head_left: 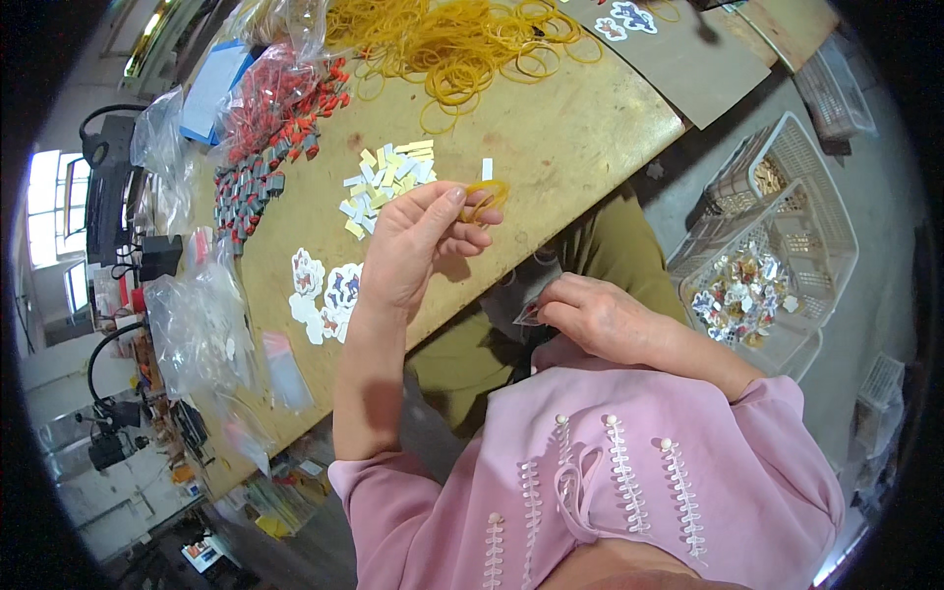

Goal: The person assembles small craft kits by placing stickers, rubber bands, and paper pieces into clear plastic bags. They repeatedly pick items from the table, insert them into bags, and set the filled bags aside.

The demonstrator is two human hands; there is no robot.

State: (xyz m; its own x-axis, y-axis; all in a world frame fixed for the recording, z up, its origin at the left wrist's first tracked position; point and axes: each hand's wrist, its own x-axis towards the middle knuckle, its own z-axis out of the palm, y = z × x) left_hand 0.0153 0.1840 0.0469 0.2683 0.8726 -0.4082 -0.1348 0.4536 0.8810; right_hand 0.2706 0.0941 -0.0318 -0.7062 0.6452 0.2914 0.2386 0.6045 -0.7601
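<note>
Over the table edge, my left hand is raised, its thumb and fingers pinching a yellow rubber band, possibly more than one. My right hand is low by my lap, fingers curled onto a small clear plastic bag whose contents are mostly hidden. Beyond the left hand lies a heap of small white and pale-yellow slips, with one single slip apart from it. White-edged printed cutouts lie on the table beside my left forearm.
A big tangle of yellow rubber bands covers the far table. Small red-and-grey parts spread at the left, near clear plastic bags. On the floor at right, a plastic crate holds many small packed pieces.
</note>
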